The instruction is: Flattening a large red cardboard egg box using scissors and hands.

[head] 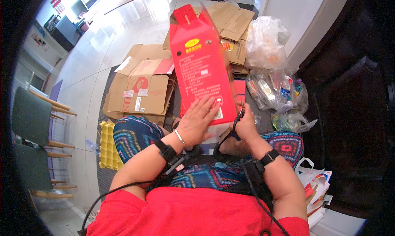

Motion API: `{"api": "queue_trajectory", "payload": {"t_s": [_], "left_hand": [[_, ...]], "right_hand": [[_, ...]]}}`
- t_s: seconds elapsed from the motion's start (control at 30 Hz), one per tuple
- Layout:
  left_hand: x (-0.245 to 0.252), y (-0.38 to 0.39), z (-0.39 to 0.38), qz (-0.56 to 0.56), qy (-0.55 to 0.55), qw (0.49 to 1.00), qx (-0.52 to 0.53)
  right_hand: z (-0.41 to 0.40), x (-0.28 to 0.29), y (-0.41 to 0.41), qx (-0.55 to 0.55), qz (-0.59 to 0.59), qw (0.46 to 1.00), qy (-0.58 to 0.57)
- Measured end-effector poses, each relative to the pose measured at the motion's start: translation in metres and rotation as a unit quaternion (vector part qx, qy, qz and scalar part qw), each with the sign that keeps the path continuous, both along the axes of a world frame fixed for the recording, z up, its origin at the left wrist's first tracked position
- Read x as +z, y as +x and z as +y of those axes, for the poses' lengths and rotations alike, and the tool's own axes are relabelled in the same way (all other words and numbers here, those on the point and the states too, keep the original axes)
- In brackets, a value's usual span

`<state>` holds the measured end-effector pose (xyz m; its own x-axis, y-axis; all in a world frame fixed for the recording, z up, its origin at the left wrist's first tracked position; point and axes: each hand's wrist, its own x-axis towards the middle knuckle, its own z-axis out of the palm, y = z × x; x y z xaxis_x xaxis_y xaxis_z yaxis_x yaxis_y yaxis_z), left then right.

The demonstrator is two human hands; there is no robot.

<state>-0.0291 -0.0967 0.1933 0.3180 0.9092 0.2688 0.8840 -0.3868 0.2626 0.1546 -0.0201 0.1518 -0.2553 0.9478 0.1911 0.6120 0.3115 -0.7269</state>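
Note:
A red cardboard carton (pixel 200 60) with printed writing and a handle-shaped top stands between my knees, tilted slightly back. My left hand (pixel 197 121) lies flat on its lower face, fingers spread. By the carton's lower right edge, my right hand (pixel 245 121) grips black-handled scissors (pixel 236 121). The blade tips point up beside the carton edge; how far apart they are is hard to see. One large handle loop hangs below the hand.
Flattened brown cardboard boxes (pixel 139 87) lie ahead left, with more cardboard (pixel 234 19) behind the carton. Plastic bags of bottles (pixel 277 87) sit at right, below a white plastic bag (pixel 265 44). A yellow egg tray (pixel 109 146) lies left; a paper bag (pixel 314 183) stands right. Chairs (pixel 34 118) are far left.

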Motion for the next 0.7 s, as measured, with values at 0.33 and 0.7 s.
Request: {"api": "queue_trajectory", "payload": {"t_s": [0.33,0.7], "left_hand": [[0.018,-0.022,-0.023,0.162,0.14,0.977,-0.005],[0.006,-0.006,-0.016,0.028,0.081,0.996,0.018]], "right_hand": [[-0.004,0.076,-0.02,0.087,0.319,0.869,-0.369],[0.005,0.054,-0.015,0.149,0.13,0.973,-0.123]]}}
